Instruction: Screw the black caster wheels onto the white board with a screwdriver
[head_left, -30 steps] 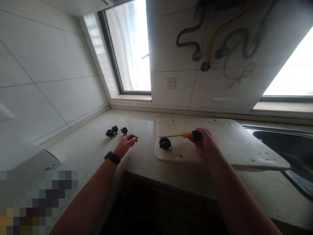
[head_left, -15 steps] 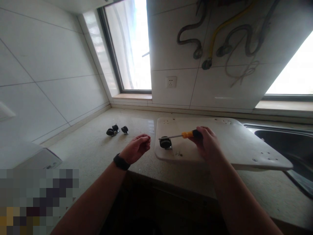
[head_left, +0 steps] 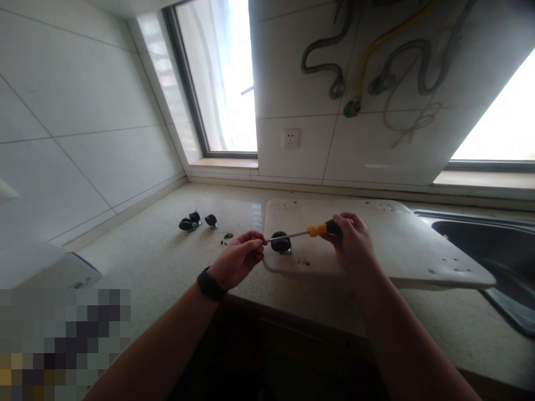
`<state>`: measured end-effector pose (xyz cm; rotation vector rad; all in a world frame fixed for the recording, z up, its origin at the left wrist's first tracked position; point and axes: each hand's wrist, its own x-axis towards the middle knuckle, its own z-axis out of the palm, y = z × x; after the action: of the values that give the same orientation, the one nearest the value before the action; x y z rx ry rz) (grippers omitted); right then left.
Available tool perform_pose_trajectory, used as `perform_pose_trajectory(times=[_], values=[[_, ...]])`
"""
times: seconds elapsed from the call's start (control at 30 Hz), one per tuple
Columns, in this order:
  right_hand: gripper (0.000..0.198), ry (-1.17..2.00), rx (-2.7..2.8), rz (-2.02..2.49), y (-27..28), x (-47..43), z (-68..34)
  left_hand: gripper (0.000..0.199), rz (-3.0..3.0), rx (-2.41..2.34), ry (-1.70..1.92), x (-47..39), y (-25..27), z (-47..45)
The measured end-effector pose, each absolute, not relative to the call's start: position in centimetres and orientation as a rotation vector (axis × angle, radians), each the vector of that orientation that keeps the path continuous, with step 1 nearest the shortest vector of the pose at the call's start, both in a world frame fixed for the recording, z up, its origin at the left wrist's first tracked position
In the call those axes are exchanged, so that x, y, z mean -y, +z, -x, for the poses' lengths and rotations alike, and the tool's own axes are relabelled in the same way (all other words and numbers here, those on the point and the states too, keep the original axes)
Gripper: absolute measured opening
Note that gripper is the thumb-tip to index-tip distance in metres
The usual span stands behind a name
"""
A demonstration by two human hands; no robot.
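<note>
My right hand [head_left: 353,239] is closed around the yellow and black handle of a screwdriver [head_left: 317,229], its shaft pointing left. At the shaft's tip, the fingertips of my left hand [head_left: 240,256] are pinched together; whatever they hold is too small to make out. Just behind the shaft, a black caster wheel [head_left: 280,241] with a metal plate stands on the left end of a white board [head_left: 376,245]. Several small dark pieces, which look like screws [head_left: 228,236], lie on the counter beyond my left hand.
Several loose casters [head_left: 211,220] rest on the speckled counter [head_left: 167,267] at left. The board's right end reaches over a metal sink [head_left: 472,239]. A white box-like object [head_left: 62,275] is at far left. Behind are a wall socket [head_left: 291,138] and hanging hoses [head_left: 363,61].
My left hand has moved slightly right, so its fingertips now meet the screwdriver's tip. The small dark pieces behind it have come into sight. My right hand keeps its grip on the screwdriver.
</note>
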<state>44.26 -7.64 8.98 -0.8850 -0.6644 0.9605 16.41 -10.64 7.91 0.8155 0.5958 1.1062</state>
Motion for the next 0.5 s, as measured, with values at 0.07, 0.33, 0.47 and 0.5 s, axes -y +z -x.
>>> perform_pose_trajectory(times=[0.07, 0.33, 0.47, 0.5], values=[[0.046, 0.952, 0.675, 0.889, 8.85, 7.58, -44.34, 0.023, -0.817, -0.612, 1.12, 10.86, 7.92, -16.64], [0.05, 0.937, 0.703, 0.899, 8.49, 7.45, -44.55, 0.026, -0.792, -0.65, 1.175, 11.26, 7.77, -17.27], [0.05, 0.925, 0.715, 0.897, 8.4, 7.39, -44.56, 0.024, -0.783, -0.642, 1.192, 11.3, 7.78, -17.43], [0.051, 0.919, 0.719, 0.898, 8.39, 7.37, -44.57, 0.024, -0.784, -0.641, 1.194, 11.32, 7.81, -17.46]])
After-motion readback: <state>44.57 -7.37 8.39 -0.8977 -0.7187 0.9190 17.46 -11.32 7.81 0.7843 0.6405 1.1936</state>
